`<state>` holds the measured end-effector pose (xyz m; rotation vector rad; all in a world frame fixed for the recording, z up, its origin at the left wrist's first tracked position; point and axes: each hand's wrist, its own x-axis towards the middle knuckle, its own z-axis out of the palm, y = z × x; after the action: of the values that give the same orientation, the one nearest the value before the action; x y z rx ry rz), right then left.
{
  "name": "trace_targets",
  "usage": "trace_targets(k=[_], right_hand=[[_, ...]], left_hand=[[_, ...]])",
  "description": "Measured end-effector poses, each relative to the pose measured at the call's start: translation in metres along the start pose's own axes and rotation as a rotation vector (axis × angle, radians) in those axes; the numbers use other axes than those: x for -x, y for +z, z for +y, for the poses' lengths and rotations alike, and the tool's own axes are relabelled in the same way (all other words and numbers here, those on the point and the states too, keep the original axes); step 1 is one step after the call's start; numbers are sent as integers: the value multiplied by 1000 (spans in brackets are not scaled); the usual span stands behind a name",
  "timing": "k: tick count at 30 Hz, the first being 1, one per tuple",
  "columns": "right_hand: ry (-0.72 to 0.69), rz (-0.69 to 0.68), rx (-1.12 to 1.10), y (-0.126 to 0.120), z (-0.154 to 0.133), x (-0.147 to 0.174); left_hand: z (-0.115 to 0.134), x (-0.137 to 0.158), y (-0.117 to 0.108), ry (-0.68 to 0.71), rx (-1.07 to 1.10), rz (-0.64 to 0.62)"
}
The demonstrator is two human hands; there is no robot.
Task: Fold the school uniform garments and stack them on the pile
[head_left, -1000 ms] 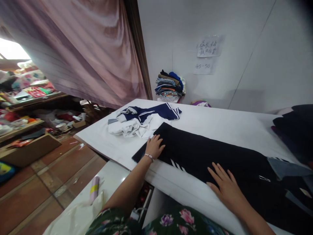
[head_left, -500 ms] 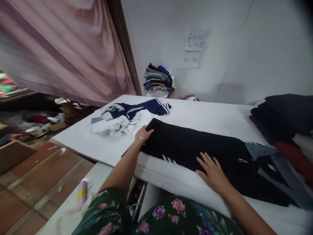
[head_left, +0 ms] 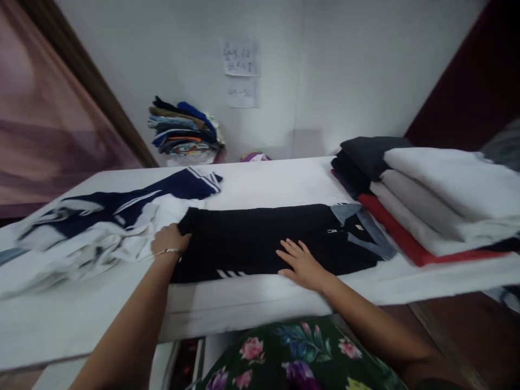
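A black collared shirt with a grey-blue collar and short white stripes lies folded into a long strip on the white table. My left hand, with a bracelet at its wrist, grips the strip's left end; its thumb lies on the black cloth and the other fingertips are partly hidden. Near the middle of the front edge, my right hand rests flat on the shirt with its fingers spread. Just left of my left hand are a crumpled white garment and a navy garment with white stripes.
Folded clothes in grey, white, red and black are piled on the right, close to the collar. Another clothes stack stands beyond the table's far edge, by the wall. Paper signs hang there, and a pink curtain hangs at left.
My view has swung to the right, bringing the whole right-hand pile into sight. Both hands stay on the black shirt in much the same places, and it still lies folded.
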<state>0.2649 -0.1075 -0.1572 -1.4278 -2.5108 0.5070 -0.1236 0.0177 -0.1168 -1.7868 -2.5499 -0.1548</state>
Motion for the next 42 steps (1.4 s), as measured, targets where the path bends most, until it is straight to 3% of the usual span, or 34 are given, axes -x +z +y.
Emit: trace_targets(k=[2, 4, 6, 8, 13, 18, 21, 25, 31, 35, 42], right_hand=[[3, 14, -36, -9, 4, 2], [30, 72, -36, -20, 15, 5], [87, 143, -3, -33, 32, 6], [174, 205, 46, -45, 55, 6], [411, 334, 156, -77, 130, 1], [505, 408, 122, -98, 180, -11], [479, 386, 75, -99, 185, -24], [460, 344, -7, -94, 181, -44], [532, 375, -83, -90, 178, -58], [547, 425, -112, -86, 178, -51], [554, 393, -107, -78, 184, -47]], left_hand=[[12, 8, 1, 162, -17, 195], [26, 16, 7, 374, 12, 300], [38, 22, 20, 546, 37, 276], [47, 26, 37, 618, 35, 175], [50, 31, 66, 539, 2, -8], [50, 28, 57, 503, 13, -89], [59, 17, 43, 496, 38, -129], [86, -2, 29, 524, 52, -57], [124, -26, 36, 501, 59, -95], [130, -41, 41, 499, 21, -71], [119, -55, 40, 626, 27, -29]])
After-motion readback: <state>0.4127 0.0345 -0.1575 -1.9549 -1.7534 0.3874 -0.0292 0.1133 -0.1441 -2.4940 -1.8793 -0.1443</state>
